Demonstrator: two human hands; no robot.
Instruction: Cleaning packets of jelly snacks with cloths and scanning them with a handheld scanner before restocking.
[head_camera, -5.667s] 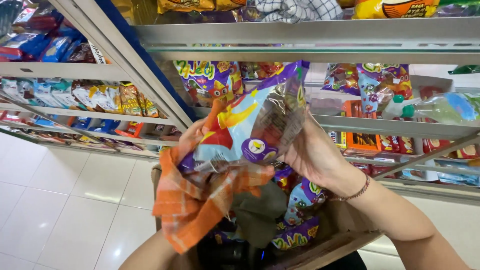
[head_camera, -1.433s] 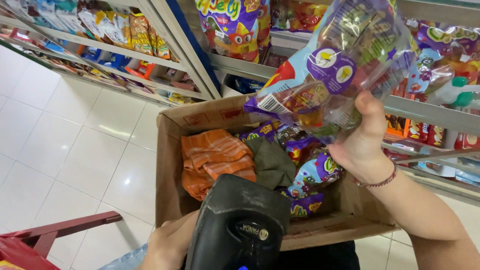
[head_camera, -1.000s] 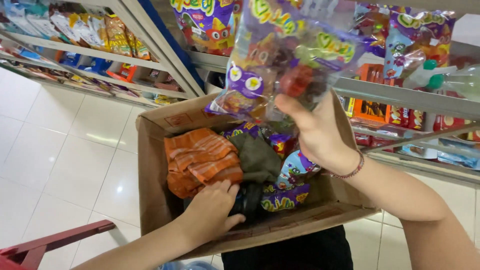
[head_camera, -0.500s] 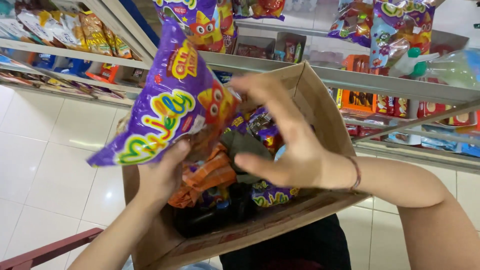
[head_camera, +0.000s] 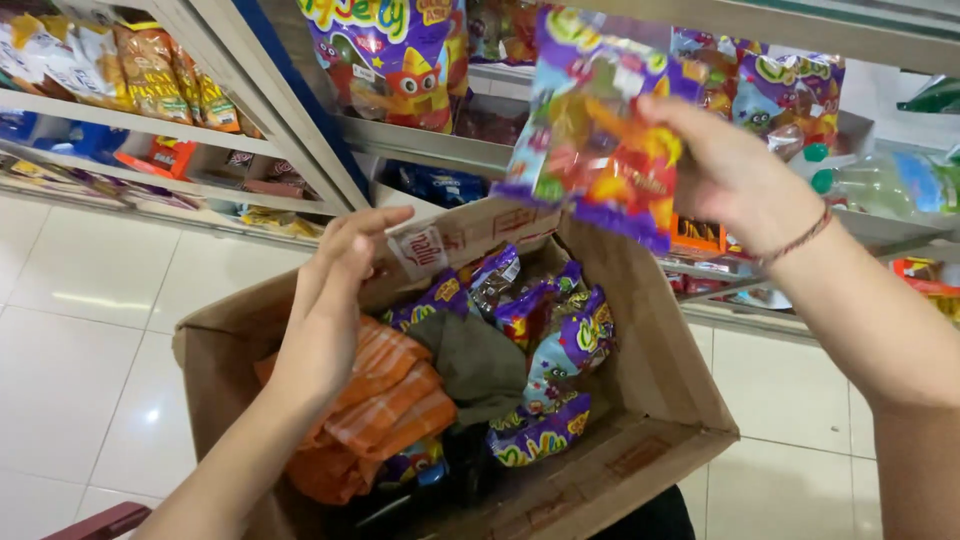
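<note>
My right hand (head_camera: 735, 165) holds a purple snack bag (head_camera: 595, 130) up in front of the shelves, above the far side of an open cardboard box (head_camera: 660, 400). My left hand (head_camera: 335, 300) hovers flat and empty over the box's left half, fingers together, just above an orange checked cloth (head_camera: 385, 405). Inside the box lie several purple snack bags (head_camera: 555, 350), a dark green cloth (head_camera: 475, 360) and the orange cloth.
Metal shelves (head_camera: 420, 145) packed with colourful snack bags (head_camera: 395, 50) run behind the box. Orange and yellow packets (head_camera: 160, 70) fill the left shelves, and a clear bottle (head_camera: 890, 185) lies at right. White floor tiles (head_camera: 90, 330) spread to the left; a red bar (head_camera: 100, 522) shows at bottom left.
The purple snack bag has passed from beside my left hand up into my right hand, raised toward the shelf. My left hand has let go and now hovers over the orange cloth.
</note>
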